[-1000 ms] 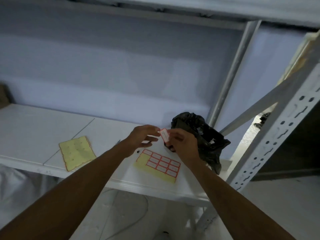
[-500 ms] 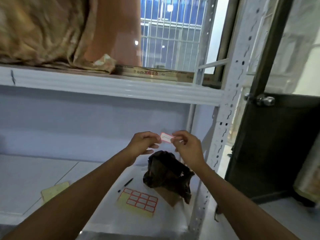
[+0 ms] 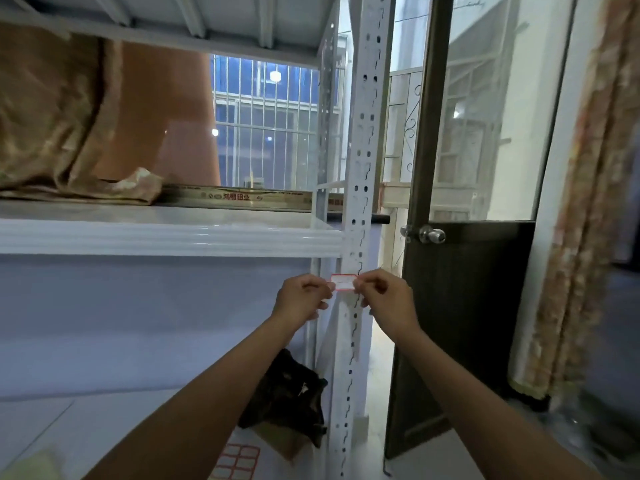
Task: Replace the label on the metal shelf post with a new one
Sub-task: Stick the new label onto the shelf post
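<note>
A small white label with a red border [image 3: 343,283] is held flat and level between both hands, right in front of the white perforated metal shelf post [image 3: 363,140]. My left hand [image 3: 302,296] pinches its left end. My right hand [image 3: 387,298] pinches its right end. The label sits just below the front lip of the upper shelf [image 3: 166,237]. Whether it touches the post I cannot tell. A yellow sheet of red-bordered labels [image 3: 239,460] lies on the lower shelf, partly hidden by my left forearm.
A black plastic bag [image 3: 294,389] sits on the lower shelf beside the post. Brown cloth [image 3: 52,133] and a long flat box [image 3: 242,195] lie on the upper shelf. A dark door with a round knob [image 3: 431,234] stands right of the post, and a curtain [image 3: 585,202] hangs farther right.
The view has swung up from the lower shelf to the post. Both hands carried the label up and to the right, and turned it level in front of the post.
</note>
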